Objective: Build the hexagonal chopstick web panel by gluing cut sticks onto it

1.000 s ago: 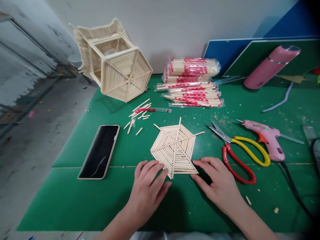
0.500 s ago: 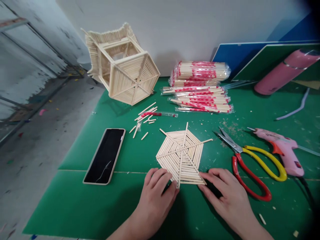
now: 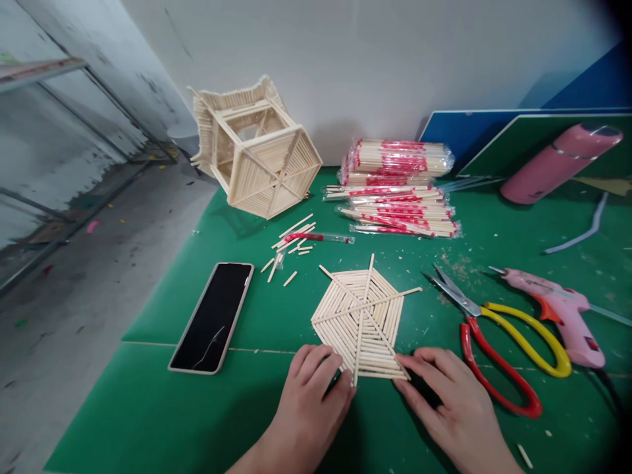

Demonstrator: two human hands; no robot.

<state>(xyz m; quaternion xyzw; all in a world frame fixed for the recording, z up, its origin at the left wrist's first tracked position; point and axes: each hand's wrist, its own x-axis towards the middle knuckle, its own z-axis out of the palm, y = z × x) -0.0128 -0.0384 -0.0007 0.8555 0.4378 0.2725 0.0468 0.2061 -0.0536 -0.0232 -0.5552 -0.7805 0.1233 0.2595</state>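
Left hand (image 3: 312, 403) pinches the stick panel (image 3: 363, 311) at its near left corner, right hand (image 3: 453, 403) grips the near right! Panel's flat on the surface (image 3: 148, 408), phone (image 3: 212, 319) left, scissors (image 3: 473, 308) right.

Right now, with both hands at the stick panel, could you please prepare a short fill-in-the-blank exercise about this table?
1. In the picture, the phone lies to the ____ of the stick panel.
2. The flask and the glue gun are both mainly ____.
3. The hand nearer the scissors is the person's ____ one.

Missing words: left; pink; right.
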